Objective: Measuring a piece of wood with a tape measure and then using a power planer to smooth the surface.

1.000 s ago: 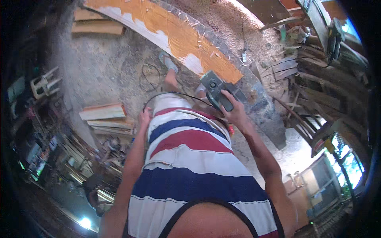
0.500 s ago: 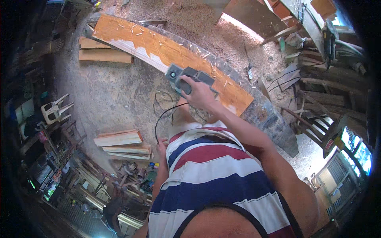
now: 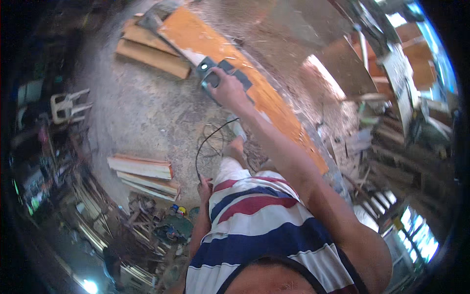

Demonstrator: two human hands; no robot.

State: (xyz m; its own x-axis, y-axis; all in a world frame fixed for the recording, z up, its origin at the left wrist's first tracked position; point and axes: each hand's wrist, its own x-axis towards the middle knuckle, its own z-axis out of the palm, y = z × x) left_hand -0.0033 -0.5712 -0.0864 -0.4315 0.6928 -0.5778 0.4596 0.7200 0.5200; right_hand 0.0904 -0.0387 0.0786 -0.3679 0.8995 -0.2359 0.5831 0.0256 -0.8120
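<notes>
A long orange-brown board (image 3: 279, 105) runs from the far left toward the right, with a pale planed strip along its near edge and loose shavings on top. On that near edge sits a dark grey electric hand planer (image 3: 241, 77). My right hand (image 3: 229, 89) is closed around the planer's handle, arm stretched forward. A black power cord (image 3: 197, 153) loops back from the planer to my left hand (image 3: 204, 189), which is low beside my shorts. The fingers of my left hand are closed on the cord.
Brown planks (image 3: 152, 56) lie left of the board's far end. A stack of pale wood pieces (image 3: 142, 171) rests on the floor at left, below a cream plastic chair (image 3: 68, 106). Coiled cord (image 3: 211, 139) lies near my feet. Timber and scrap (image 3: 396, 157) fill the right side.
My right hand has pushed the planer along the board toward its far left end, the arm reaching farther. The whole view has turned. My left hand still holds the cord.
</notes>
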